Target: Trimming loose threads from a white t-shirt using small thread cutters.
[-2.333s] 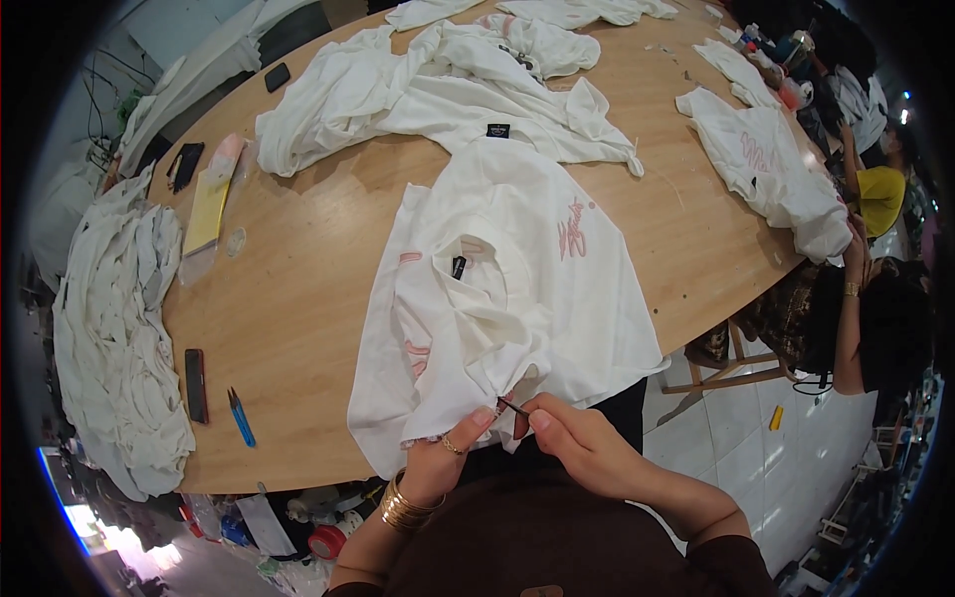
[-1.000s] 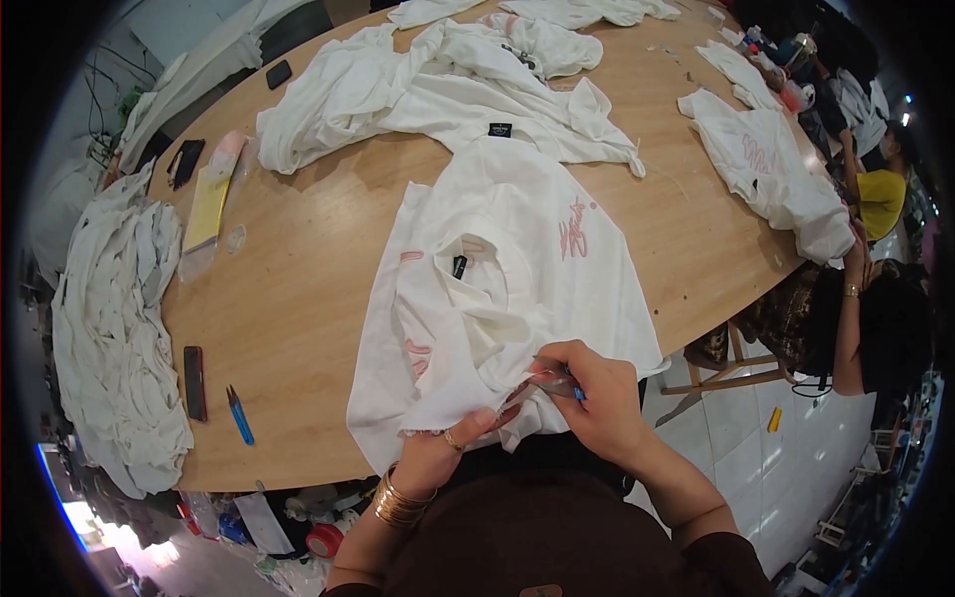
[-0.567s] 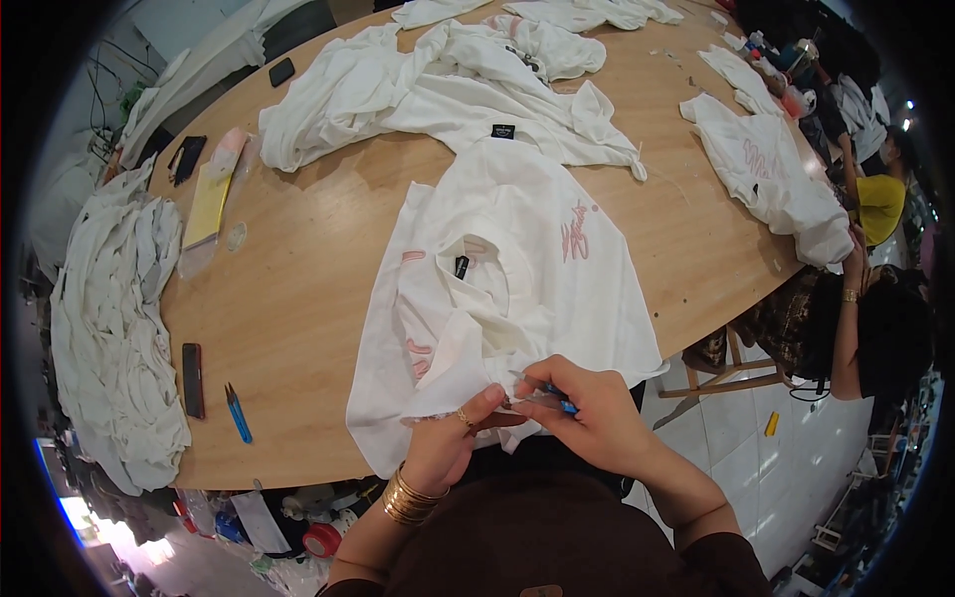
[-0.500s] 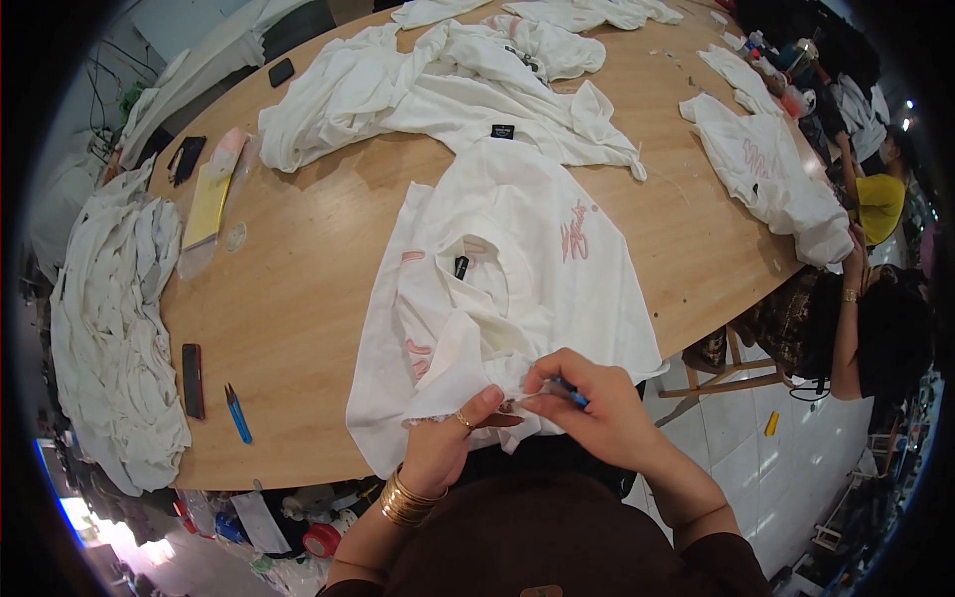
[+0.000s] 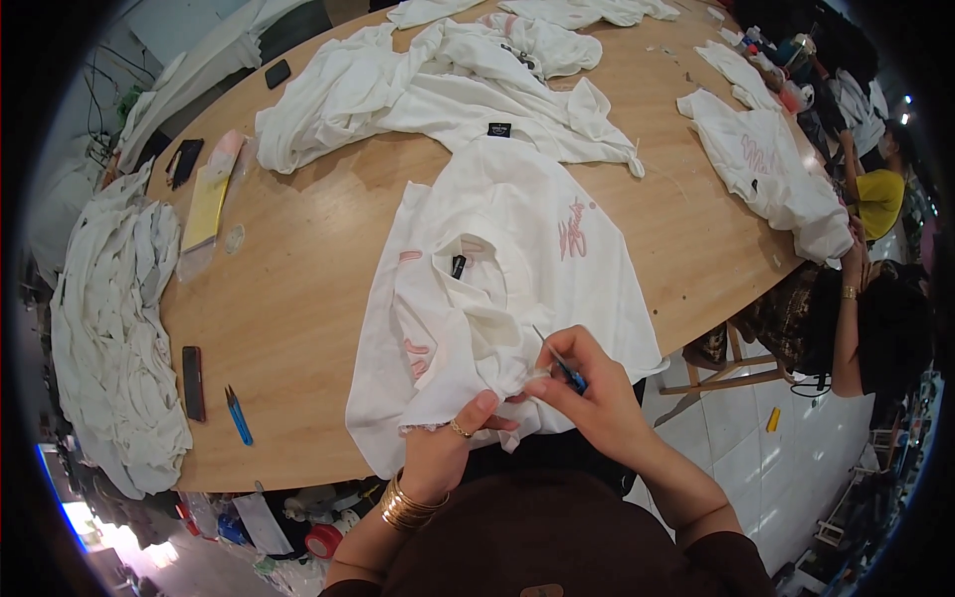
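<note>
A white T-shirt [image 5: 517,259] with pink lettering and a black neck label lies on the round wooden table [image 5: 298,289] in front of me. My left hand [image 5: 453,443], with a ring and gold bangles, pinches the shirt's bunched lower edge near the table's front rim. My right hand [image 5: 587,393] holds a small blue-handled thread snipper [image 5: 557,360], its thin tip against the fabric just above my left fingers.
More white shirts [image 5: 438,80] lie heaped across the far side and another [image 5: 776,169] at the right. A stack of white garments [image 5: 114,328] sits at the left. A phone [image 5: 192,383], blue snips [image 5: 237,413] and a yellow pad [image 5: 206,207] lie nearby. Two people [image 5: 875,298] are at the right.
My right hand moved up onto the shirt's hem with the snipper and now works closer to my left fingers. The shirt's lower edge is bunched more tightly.
</note>
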Demonstrator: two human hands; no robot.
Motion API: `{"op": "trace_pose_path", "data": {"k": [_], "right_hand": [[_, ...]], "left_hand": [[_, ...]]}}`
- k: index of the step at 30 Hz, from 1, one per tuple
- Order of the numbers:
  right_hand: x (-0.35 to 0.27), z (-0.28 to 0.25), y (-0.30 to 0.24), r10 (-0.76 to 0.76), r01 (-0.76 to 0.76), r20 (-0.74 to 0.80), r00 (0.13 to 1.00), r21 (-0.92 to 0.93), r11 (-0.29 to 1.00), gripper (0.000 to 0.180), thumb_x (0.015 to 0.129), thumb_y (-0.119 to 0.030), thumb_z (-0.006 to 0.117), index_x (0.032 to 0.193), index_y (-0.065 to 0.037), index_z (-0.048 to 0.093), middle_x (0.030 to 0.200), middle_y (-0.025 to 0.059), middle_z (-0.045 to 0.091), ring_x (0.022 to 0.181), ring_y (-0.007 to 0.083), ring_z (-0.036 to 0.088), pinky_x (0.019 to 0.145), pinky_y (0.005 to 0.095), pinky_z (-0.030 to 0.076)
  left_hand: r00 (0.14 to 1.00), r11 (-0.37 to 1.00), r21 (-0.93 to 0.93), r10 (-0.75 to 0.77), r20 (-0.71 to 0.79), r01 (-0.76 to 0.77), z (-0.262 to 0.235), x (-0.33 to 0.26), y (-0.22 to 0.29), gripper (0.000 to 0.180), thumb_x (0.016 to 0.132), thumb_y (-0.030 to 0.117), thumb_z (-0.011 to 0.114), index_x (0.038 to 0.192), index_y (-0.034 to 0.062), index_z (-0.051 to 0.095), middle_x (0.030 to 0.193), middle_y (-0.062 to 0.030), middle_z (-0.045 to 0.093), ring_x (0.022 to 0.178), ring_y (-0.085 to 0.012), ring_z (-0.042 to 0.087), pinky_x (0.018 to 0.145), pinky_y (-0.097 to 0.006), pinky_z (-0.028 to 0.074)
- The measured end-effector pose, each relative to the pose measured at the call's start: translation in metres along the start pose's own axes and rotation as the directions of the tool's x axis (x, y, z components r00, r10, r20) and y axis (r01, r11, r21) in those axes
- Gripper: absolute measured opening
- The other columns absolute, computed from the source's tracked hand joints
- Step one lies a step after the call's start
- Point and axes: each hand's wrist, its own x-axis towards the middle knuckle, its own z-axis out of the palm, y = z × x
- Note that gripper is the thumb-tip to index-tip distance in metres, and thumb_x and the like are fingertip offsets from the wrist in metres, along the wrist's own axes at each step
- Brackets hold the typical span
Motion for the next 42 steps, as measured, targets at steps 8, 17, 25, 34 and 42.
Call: {"op": "trace_pose_path", "data": {"k": [8,17,25,34,42], "right_hand": [[-0.028,-0.006,-0.020,-0.036,0.064,0.222,0.974,-0.117,0.991,0.023,0.093,-0.021,0.046,0.111,-0.007,0.046,0.072,0.0108,0.057,0.063,0.0256,0.058,0.061,0.0309,0.045],[-0.025,-0.002,-0.016,0.138,-0.087,0.259,0.956,-0.199,0.976,0.025,0.096,-0.028,0.040,0.105,-0.006,0.046,0.073,0.0132,0.058,0.065,0.0319,0.058,0.061,0.0353,0.045],[-0.025,-0.001,-0.014,0.140,-0.088,0.254,0.957,-0.203,0.975,0.025,0.096,-0.028,0.039,0.105,-0.006,0.045,0.072,0.0130,0.059,0.066,0.0320,0.059,0.061,0.0352,0.045],[-0.025,0.003,-0.005,0.102,-0.073,0.204,0.974,-0.143,0.987,0.027,0.096,-0.030,0.040,0.104,-0.005,0.049,0.071,0.0114,0.058,0.064,0.0292,0.058,0.060,0.0343,0.044],[-0.022,0.005,0.006,0.169,-0.157,0.159,0.973,-0.085,0.984,0.030,0.094,-0.030,0.047,0.091,-0.002,0.057,0.065,0.0052,0.054,0.057,0.0121,0.046,0.055,0.0267,0.040]], "left_hand": [[0.994,0.999,-0.002,0.036,-0.106,-0.036,-0.006,0.001,-0.010,0.031,0.083,0.013,0.064,0.108,-0.0024,0.055,0.100,-0.0075,0.060,0.092,-0.0150,0.058,0.079,-0.029,0.048],[0.990,0.988,0.133,0.090,-0.109,-0.076,-0.007,0.002,-0.014,0.027,0.081,0.016,0.067,0.102,0.0001,0.060,0.092,-0.0038,0.062,0.085,-0.0121,0.057,0.076,-0.025,0.045],[0.992,0.993,0.087,0.090,-0.087,-0.082,-0.007,0.002,-0.012,0.028,0.082,0.015,0.066,0.104,-0.0007,0.058,0.093,-0.0047,0.062,0.085,-0.0127,0.057,0.077,-0.026,0.045],[0.984,0.954,0.260,0.168,-0.063,-0.146,-0.012,0.004,-0.016,0.031,0.082,0.017,0.066,0.106,-0.0029,0.058,0.095,-0.0053,0.062,0.085,-0.0124,0.057,0.076,-0.026,0.045],[0.985,0.934,0.317,0.172,0.001,-0.164,-0.013,0.002,-0.013,0.030,0.082,0.017,0.066,0.104,-0.0025,0.058,0.093,-0.0055,0.063,0.084,-0.0121,0.057,0.073,-0.025,0.045]]}}
